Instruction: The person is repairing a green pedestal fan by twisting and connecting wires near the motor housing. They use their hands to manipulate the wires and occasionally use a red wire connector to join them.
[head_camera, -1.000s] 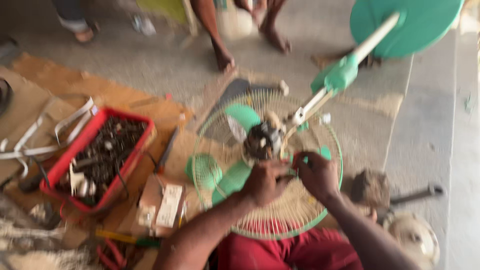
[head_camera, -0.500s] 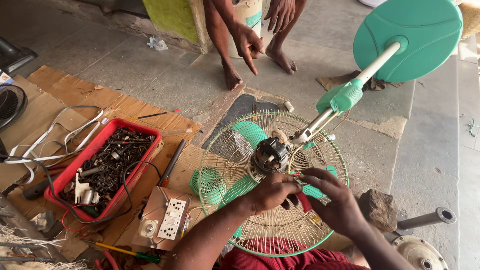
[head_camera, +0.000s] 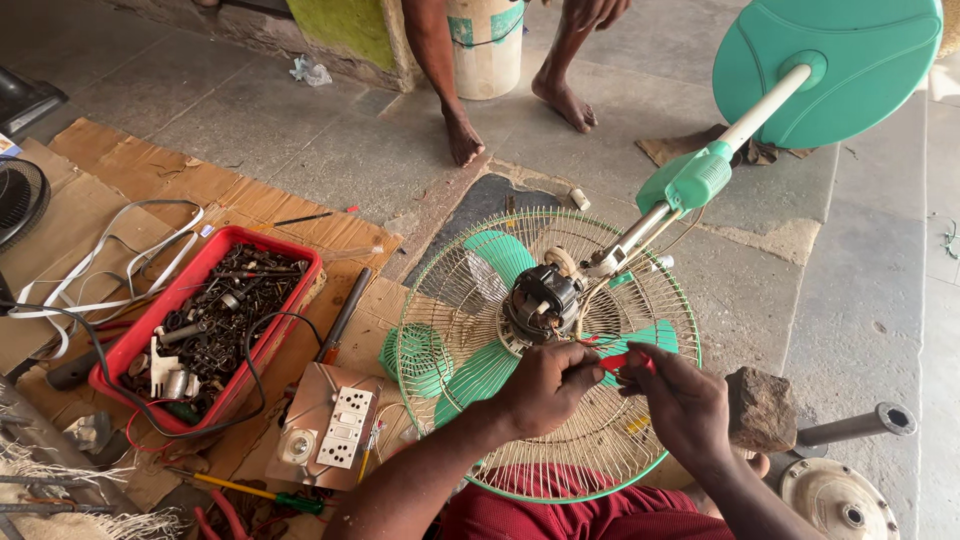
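Both hands pinch a small red wire piece (head_camera: 615, 362), left hand (head_camera: 545, 385) and right hand (head_camera: 680, 400) close together, above the fan cage (head_camera: 470, 300) by the motor (head_camera: 543, 298); it looks thin and bendy, best held near its end.

This is a small street-side repair workshop, set up on the ground. Flattened cardboard (head_camera: 150, 190) lies on the concrete floor as a work mat, and a red tray (head_camera: 215, 330) full of screws and small metal parts stands on it. A dismantled green fan (head_camera: 550, 340), loose cables (head_camera: 110, 270) and a switch board (head_camera: 345, 425) lie around.
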